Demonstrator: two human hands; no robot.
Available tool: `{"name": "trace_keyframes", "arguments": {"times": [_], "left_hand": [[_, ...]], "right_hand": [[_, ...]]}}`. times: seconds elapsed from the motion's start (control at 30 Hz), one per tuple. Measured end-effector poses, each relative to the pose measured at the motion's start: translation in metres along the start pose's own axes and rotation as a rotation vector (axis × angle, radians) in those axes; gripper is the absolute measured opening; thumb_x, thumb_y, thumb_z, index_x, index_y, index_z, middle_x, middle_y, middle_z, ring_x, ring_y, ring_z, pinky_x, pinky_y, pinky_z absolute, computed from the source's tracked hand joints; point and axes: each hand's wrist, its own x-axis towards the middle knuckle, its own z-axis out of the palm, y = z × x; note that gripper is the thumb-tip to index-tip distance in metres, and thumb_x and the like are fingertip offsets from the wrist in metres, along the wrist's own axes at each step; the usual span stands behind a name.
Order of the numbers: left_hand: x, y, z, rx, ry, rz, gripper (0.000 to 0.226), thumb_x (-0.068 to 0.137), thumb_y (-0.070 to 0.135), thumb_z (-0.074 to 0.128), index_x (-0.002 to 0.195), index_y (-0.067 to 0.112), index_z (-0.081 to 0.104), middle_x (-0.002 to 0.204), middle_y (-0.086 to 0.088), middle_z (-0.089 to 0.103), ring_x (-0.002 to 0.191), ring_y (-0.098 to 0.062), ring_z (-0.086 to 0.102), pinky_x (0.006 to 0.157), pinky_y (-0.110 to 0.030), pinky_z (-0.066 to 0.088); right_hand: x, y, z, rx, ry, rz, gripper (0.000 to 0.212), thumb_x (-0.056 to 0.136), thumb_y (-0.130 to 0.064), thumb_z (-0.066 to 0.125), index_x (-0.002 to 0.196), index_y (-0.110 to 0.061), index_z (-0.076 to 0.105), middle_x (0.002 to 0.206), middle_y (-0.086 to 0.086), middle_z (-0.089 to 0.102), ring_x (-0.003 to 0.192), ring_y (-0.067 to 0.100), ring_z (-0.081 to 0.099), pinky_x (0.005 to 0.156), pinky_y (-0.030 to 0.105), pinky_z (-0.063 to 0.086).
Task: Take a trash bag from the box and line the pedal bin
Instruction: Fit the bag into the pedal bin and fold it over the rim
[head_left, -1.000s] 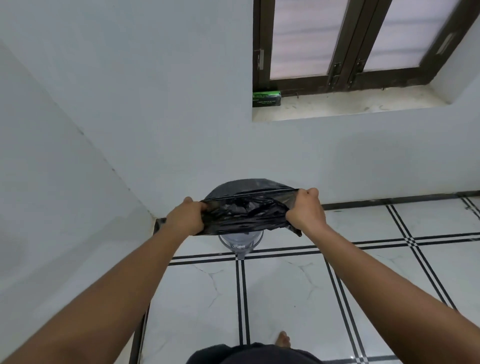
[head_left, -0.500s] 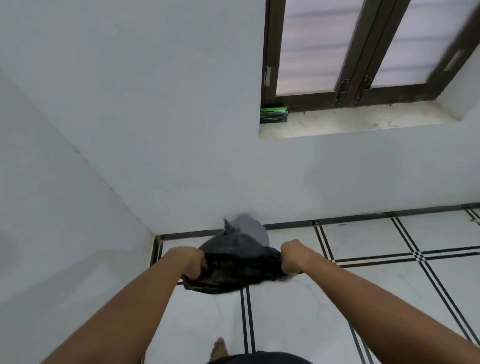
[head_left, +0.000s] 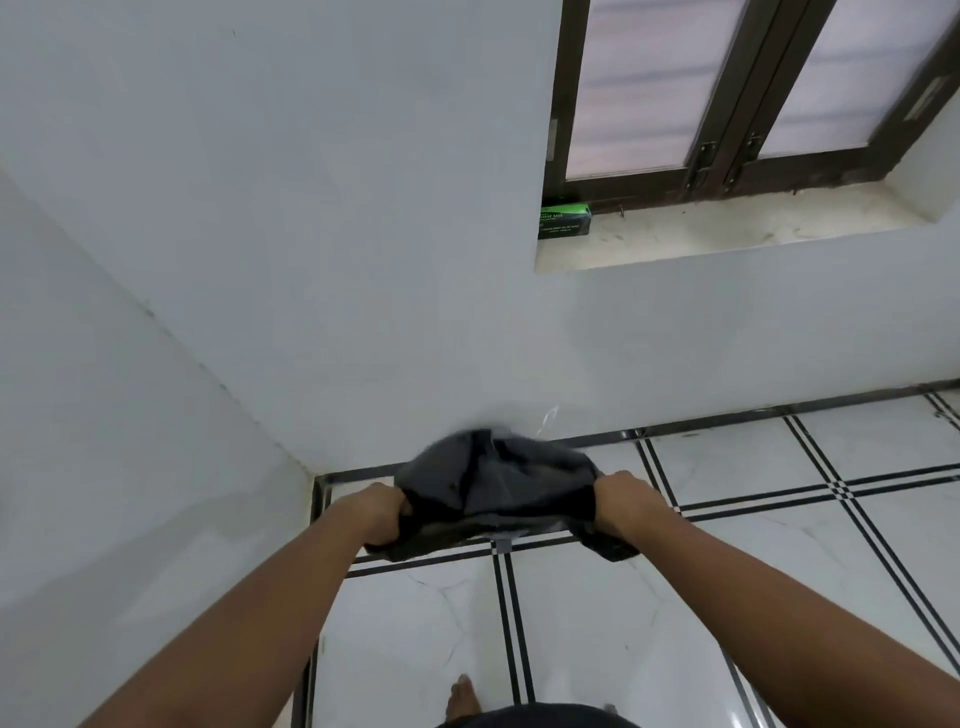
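A black trash bag (head_left: 488, 483) is stretched between my two hands low over the floor, near the corner of the room. My left hand (head_left: 382, 512) grips its left edge and my right hand (head_left: 621, 499) grips its right edge. The bag drapes over the pedal bin, which is almost wholly hidden; only a small grey part (head_left: 503, 543) shows under the bag. The green and black trash bag box (head_left: 564, 221) lies on the window sill, at its left end.
White walls meet in a corner just left of the bag. The floor (head_left: 597, 623) is white tile with black lines. My bare foot (head_left: 462, 699) stands below the bag. A dark-framed window (head_left: 727, 98) sits above the sill.
Both hands have carried the bag downward from chest height toward the floor and spread it wider. The bin, visible under the bag one second ago, is now covered by it.
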Motion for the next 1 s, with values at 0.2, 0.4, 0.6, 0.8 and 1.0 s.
{"name": "trace_keyframes", "arguments": {"times": [0.2, 0.4, 0.6, 0.8, 1.0], "left_hand": [[0.002, -0.013, -0.007, -0.369, 0.558, -0.036, 0.031, 0.084, 0.004, 0.066, 0.115, 0.011, 0.068, 0.122, -0.008, 0.045, 0.091, -0.026, 0.062, 0.085, -0.040, 0.059], [-0.004, -0.013, -0.020, -0.438, 0.413, -0.073, 0.055, 0.080, 0.008, 0.071, 0.132, 0.018, 0.056, 0.144, -0.008, 0.030, 0.086, -0.029, 0.061, 0.074, -0.035, 0.055], [-0.005, 0.010, -0.037, -1.008, 0.215, -0.166, 0.097, 0.072, -0.002, 0.083, 0.152, 0.022, 0.032, 0.149, -0.002, 0.016, 0.113, -0.026, 0.047, 0.076, -0.036, 0.063], [0.012, 0.000, -0.027, -0.647, 0.223, -0.156, 0.086, 0.072, 0.010, 0.084, 0.146, 0.007, 0.039, 0.155, -0.004, 0.011, 0.096, -0.026, 0.060, 0.098, -0.026, 0.050], [0.025, -0.004, -0.020, -0.642, 0.115, -0.127, 0.091, 0.073, 0.016, 0.082, 0.154, 0.014, 0.039, 0.159, -0.005, 0.017, 0.123, -0.029, 0.059, 0.110, -0.029, 0.043]], "right_hand": [[0.005, -0.009, -0.002, 0.103, 0.207, 0.051, 0.029, 0.086, -0.024, 0.060, 0.112, -0.014, 0.065, 0.113, 0.008, 0.064, 0.103, 0.032, 0.067, 0.077, 0.035, 0.050], [0.014, -0.038, -0.002, 0.419, 0.300, 0.134, 0.058, 0.075, -0.025, 0.075, 0.119, -0.008, 0.041, 0.097, 0.012, 0.063, 0.092, 0.037, 0.067, 0.065, 0.035, 0.044], [0.015, -0.058, 0.014, 0.385, 0.501, 0.095, 0.049, 0.083, -0.002, 0.058, 0.126, -0.012, 0.037, 0.104, 0.013, 0.055, 0.080, 0.042, 0.065, 0.062, 0.037, 0.040], [0.037, -0.051, 0.030, 0.216, 0.326, 0.145, 0.014, 0.085, -0.011, 0.059, 0.095, -0.013, 0.069, 0.102, 0.007, 0.061, 0.083, 0.030, 0.065, 0.061, 0.032, 0.040], [0.068, -0.050, 0.035, 0.071, 0.332, 0.060, 0.020, 0.083, -0.032, 0.068, 0.083, -0.012, 0.072, 0.111, 0.003, 0.053, 0.099, 0.028, 0.054, 0.069, 0.036, 0.042]]}}
